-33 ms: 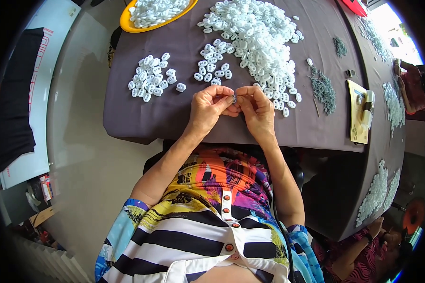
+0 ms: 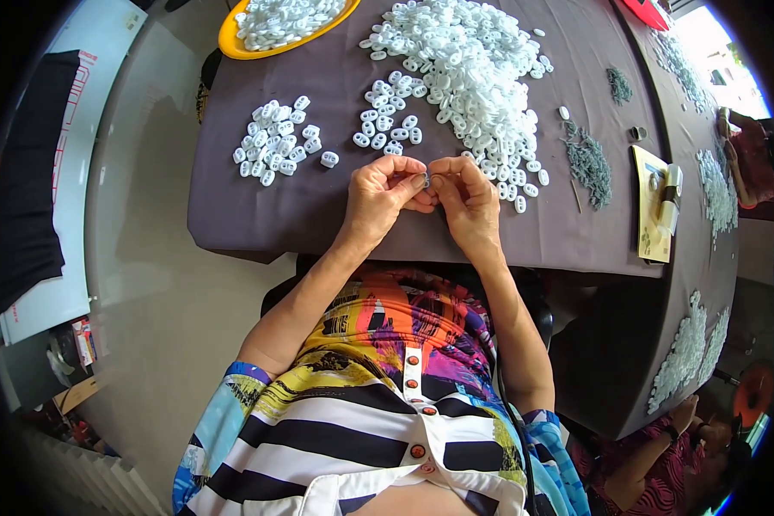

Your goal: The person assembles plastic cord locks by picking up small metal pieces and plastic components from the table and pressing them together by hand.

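My left hand (image 2: 378,196) and my right hand (image 2: 468,205) meet above the near edge of the cloth-covered table, fingertips pinched together. Between them shows a small bluish-grey piece (image 2: 426,180), mostly covered by the fingers; its kind cannot be made out. Just beyond the hands lies a loose group of white oval two-holed plastic pieces (image 2: 385,119). A big heap of similar white pieces (image 2: 482,69) spreads behind and to the right. Left of my hands sits a smaller cluster of thicker-looking white pieces (image 2: 273,142).
A yellow tray (image 2: 230,43) of white pieces stands far left. Rightward lie a pile of small grey-green parts (image 2: 589,168), a thin stick (image 2: 576,196), a small metal ring (image 2: 637,133) and a yellow card (image 2: 649,202). Another person's hand (image 2: 684,415) shows at lower right.
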`<action>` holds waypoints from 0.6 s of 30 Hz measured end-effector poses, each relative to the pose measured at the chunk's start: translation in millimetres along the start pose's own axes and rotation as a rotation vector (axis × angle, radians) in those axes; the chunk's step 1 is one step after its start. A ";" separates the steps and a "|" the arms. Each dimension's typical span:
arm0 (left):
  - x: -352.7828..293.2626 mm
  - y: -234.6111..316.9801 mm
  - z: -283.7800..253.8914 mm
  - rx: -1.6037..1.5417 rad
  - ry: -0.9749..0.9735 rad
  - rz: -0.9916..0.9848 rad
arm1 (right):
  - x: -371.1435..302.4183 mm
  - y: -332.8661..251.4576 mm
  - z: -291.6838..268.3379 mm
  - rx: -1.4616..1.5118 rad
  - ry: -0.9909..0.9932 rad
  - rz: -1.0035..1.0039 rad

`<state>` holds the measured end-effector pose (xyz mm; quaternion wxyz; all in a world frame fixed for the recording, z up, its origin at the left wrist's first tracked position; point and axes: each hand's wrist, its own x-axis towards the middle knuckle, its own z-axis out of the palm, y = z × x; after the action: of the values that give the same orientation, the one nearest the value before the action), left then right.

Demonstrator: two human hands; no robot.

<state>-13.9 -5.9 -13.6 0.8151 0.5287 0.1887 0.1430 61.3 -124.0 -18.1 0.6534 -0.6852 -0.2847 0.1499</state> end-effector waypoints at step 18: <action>0.4 0.3 1.4 0.036 0.009 -0.001 | -0.4 -5.7 -0.9 -0.151 -0.015 -0.047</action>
<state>-12.9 -6.7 -12.9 0.8046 0.5426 0.1953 0.1416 60.3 -125.0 -12.4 0.6010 -0.7245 -0.3162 0.1178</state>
